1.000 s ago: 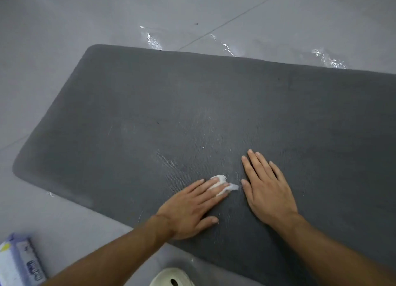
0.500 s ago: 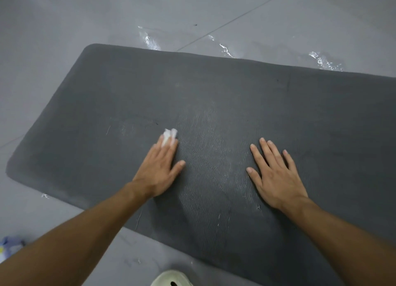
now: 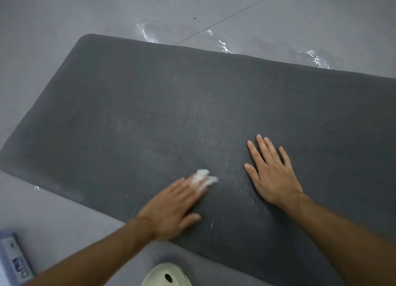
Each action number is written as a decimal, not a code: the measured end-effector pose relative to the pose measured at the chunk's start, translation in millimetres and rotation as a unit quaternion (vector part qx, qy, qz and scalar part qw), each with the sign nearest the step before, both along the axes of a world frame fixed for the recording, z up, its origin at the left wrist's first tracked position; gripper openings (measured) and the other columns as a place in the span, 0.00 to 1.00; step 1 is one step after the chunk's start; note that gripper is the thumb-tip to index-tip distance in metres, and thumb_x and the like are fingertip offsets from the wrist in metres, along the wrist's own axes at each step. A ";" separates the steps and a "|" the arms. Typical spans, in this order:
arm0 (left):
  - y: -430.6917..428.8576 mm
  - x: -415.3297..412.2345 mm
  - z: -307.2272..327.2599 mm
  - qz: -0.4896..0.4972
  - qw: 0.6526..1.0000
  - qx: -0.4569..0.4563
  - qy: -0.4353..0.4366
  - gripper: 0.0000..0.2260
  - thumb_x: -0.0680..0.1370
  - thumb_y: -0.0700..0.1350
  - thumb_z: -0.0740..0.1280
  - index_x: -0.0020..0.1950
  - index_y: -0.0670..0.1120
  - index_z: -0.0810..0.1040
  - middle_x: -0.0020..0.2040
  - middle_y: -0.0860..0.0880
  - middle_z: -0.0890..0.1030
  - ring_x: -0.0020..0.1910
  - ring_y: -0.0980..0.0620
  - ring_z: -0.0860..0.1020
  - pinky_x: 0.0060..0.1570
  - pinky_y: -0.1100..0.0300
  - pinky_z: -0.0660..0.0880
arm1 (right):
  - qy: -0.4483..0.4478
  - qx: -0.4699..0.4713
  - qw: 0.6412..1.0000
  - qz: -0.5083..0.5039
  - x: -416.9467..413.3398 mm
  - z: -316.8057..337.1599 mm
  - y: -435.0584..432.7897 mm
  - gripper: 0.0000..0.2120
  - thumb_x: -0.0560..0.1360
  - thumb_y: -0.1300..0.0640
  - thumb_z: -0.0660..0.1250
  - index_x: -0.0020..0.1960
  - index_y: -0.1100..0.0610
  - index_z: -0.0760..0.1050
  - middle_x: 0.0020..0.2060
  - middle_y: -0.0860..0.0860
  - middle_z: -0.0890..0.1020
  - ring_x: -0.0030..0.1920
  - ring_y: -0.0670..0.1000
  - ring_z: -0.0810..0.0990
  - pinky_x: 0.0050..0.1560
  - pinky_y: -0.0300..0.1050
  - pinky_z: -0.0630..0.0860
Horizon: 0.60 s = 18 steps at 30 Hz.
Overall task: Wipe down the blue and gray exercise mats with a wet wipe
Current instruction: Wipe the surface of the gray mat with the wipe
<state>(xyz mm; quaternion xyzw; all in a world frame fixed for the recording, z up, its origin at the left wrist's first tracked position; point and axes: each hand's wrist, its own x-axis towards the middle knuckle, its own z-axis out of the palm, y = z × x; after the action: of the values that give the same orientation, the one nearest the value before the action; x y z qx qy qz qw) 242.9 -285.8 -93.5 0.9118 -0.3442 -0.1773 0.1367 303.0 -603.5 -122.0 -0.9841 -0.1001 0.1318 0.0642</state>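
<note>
Gray mat (image 3: 214,97) lies flat on the floor (image 3: 64,18), and the left hand (image 3: 171,208) has swept back toward the near edge from farther out and to the left half a second ago; it is blurred, fingers together, pressing the wipe (image 3: 203,178) onto the mat just beside the right hand (image 3: 272,174). That hand has barely shifted, flat with fingers slightly spread, bracing the mat. Damp streaks mark the middle; the far and left parts look dry, so more strokes seem needed. No blue mat shows.
</note>
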 end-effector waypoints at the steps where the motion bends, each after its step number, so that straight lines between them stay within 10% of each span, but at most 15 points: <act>1: 18.0 4.9 2.1 0.055 0.998 -0.007 0.000 0.33 0.85 0.61 0.54 0.86 0.52 0.44 0.86 0.53 0.45 0.84 0.51 0.46 0.79 0.49 0.50 | 0.001 0.002 1.000 0.003 0.4 -0.6 -0.8 0.33 0.82 0.36 0.33 0.83 0.47 0.35 0.83 0.48 0.36 0.81 0.47 0.32 0.82 0.55 0.38; 8: 133.8 -5.5 10.4 0.316 0.941 0.125 0.004 0.34 0.82 0.67 0.42 0.85 0.53 0.43 0.85 0.57 0.39 0.83 0.55 0.39 0.81 0.41 0.51 | -0.010 0.000 1.000 -0.002 -0.9 -0.9 0.5 0.33 0.83 0.36 0.33 0.84 0.48 0.37 0.84 0.49 0.38 0.82 0.48 0.34 0.82 0.56 0.41; 18: 6.8 -29.1 6.6 0.022 0.999 0.034 0.027 0.33 0.86 0.61 0.51 0.85 0.46 0.47 0.85 0.51 0.41 0.84 0.47 0.43 0.81 0.46 0.48 | -0.024 -0.004 1.000 -0.003 -3.9 -0.8 1.8 0.33 0.83 0.37 0.36 0.85 0.49 0.40 0.84 0.50 0.42 0.83 0.49 0.38 0.82 0.57 0.44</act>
<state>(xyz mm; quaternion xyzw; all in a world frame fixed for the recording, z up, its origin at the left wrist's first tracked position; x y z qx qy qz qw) 213.8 -279.1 -86.9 0.9182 -0.3137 -0.2109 0.1184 299.1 -601.7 -122.7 -0.9875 -0.0981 0.1088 0.0579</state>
